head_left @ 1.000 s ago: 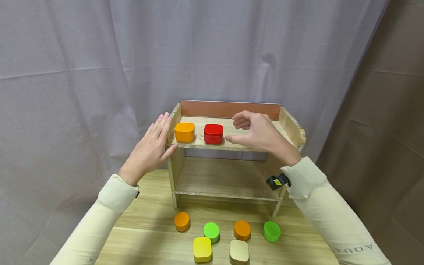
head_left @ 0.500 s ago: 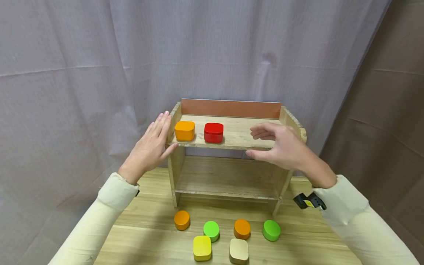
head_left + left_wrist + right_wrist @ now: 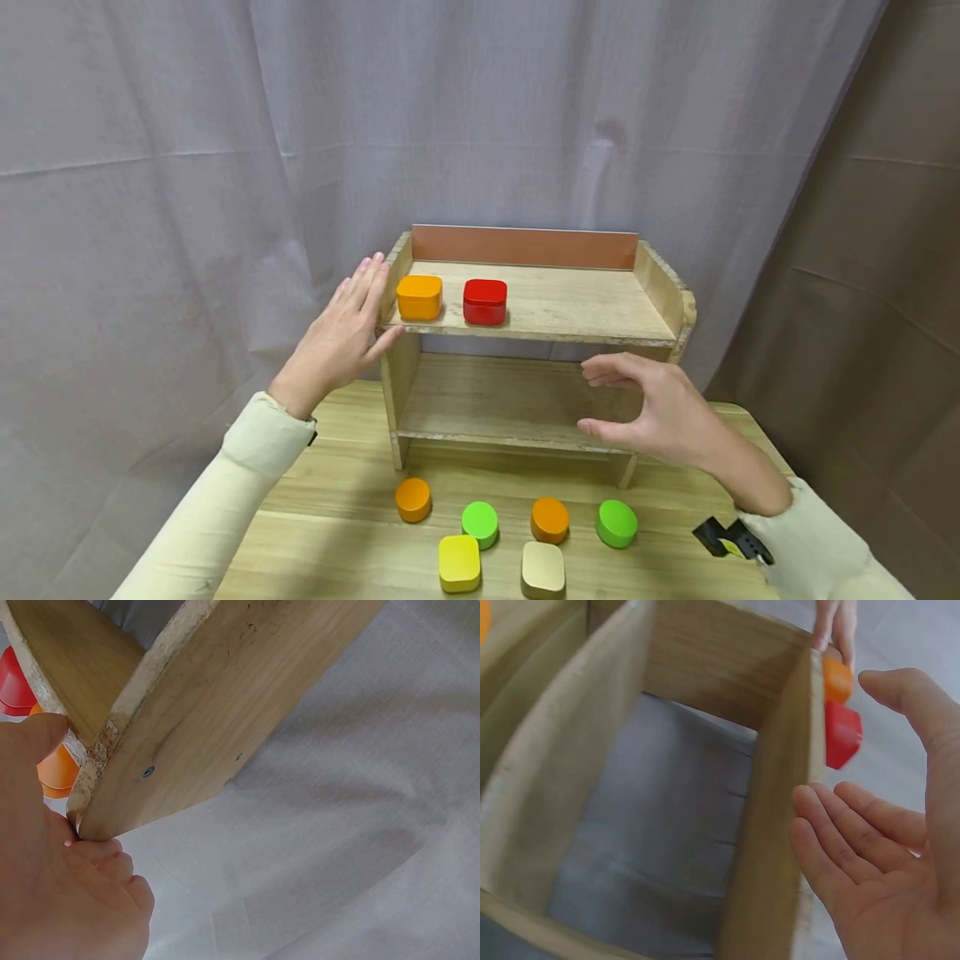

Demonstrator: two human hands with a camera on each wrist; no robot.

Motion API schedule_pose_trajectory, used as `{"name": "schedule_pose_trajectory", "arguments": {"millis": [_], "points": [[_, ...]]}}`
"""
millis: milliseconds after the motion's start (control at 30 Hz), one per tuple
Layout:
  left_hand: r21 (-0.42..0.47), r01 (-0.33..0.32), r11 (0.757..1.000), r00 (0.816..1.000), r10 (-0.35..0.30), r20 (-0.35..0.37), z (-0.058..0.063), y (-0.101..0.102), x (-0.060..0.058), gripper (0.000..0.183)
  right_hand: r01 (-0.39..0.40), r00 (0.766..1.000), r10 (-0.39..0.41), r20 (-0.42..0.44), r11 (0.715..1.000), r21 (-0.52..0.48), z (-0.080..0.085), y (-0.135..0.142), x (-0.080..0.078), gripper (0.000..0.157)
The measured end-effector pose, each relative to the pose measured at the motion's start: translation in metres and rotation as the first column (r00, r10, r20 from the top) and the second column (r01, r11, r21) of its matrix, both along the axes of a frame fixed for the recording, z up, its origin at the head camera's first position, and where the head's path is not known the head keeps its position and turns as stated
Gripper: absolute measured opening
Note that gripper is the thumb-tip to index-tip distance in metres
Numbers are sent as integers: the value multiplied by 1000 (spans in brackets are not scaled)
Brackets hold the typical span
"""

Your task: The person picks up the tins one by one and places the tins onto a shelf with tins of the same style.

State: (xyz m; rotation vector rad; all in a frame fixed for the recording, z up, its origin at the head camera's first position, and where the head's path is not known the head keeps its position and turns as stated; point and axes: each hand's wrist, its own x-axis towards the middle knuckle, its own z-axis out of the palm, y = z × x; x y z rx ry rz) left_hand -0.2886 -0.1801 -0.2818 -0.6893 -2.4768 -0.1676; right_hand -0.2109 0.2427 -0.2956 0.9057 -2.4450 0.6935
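My left hand (image 3: 339, 337) rests with straight fingers along the left side panel of a small wooden shelf (image 3: 570, 317). Its thumb lies at the front edge of the top board, as the left wrist view also shows. On that board sit an orange rounded-square block (image 3: 419, 297) and, to its right, a red one (image 3: 485, 302). In front of the shelf's lower right part hovers my right hand (image 3: 667, 412), thumb and fingers spread apart with nothing between them. The right wrist view shows its bare palm (image 3: 889, 900).
On the wooden table (image 3: 322, 517) before the shelf lie an orange round block (image 3: 413, 500), a light green one (image 3: 480, 524), another orange one (image 3: 550, 520) and a darker green one (image 3: 617, 523). Nearer are a yellow block (image 3: 459, 563) and a beige block (image 3: 543, 570). A grey curtain (image 3: 480, 108) hangs behind.
My right hand has moved away from beside the red block, right and then down, off the top board to the front of the shelf. My left hand and the blocks have stayed put.
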Motion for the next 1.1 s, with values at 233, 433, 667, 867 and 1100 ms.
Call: {"name": "schedule_pose_trajectory", "arguments": {"millis": [233, 433, 667, 867, 1100], "points": [[3, 2, 1000, 1000, -2, -9, -1, 0, 0, 88, -28, 1000, 28, 12, 1000, -1, -42, 4, 12, 60], [4, 0, 1000, 1000, 0, 0, -1, 0, 0, 88, -64, 998, 65, 12, 998, -15, -80, 4, 18, 64], [4, -9, 1000, 1000, 9, -4, 0, -1, 0, 88, -88, 990, 88, 113, 996, -8, -119, 1, 23, 61], [5, -7, 1000, 1000, 7, -1, 0, 0, -1, 88, -103, 953, 96, 288, 995, 9, -142, 3, 29, 56], [6, -9, 1000, 1000, 9, 7, 0, -1, -1, 88, -60, 929, 33, 368, 996, 61, -169, 5, 38, 63]]}}
